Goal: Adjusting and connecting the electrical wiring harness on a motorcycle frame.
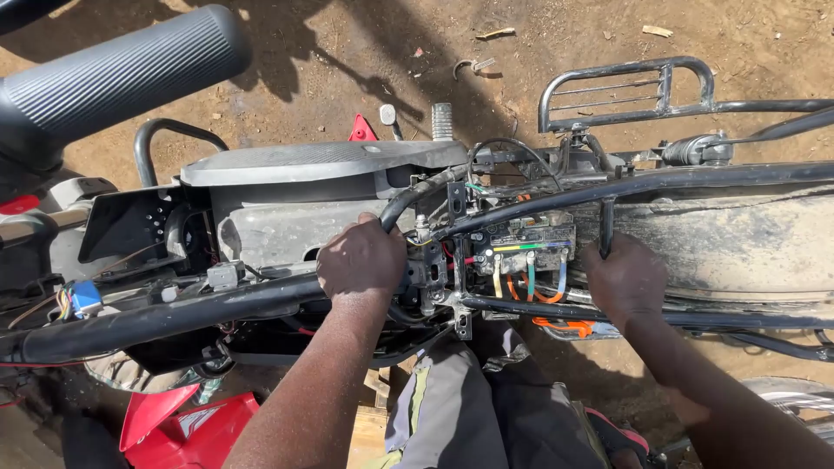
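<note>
Presently, left hand clenched on black frame tube at centre; right hand at 3 o'clock grasping upright bracket. Risk: a knuckle slip could snag coloured wires beside the dusty electrical unit, loosening connectors.

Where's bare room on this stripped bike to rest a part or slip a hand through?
Free: the flat grey panel above the left hand, and the dusty fender right of the right hand. The dirt ground beyond the frame is open too. Crowded: between the hands, where the battery, coloured wires and frame tubes pack together.
</note>
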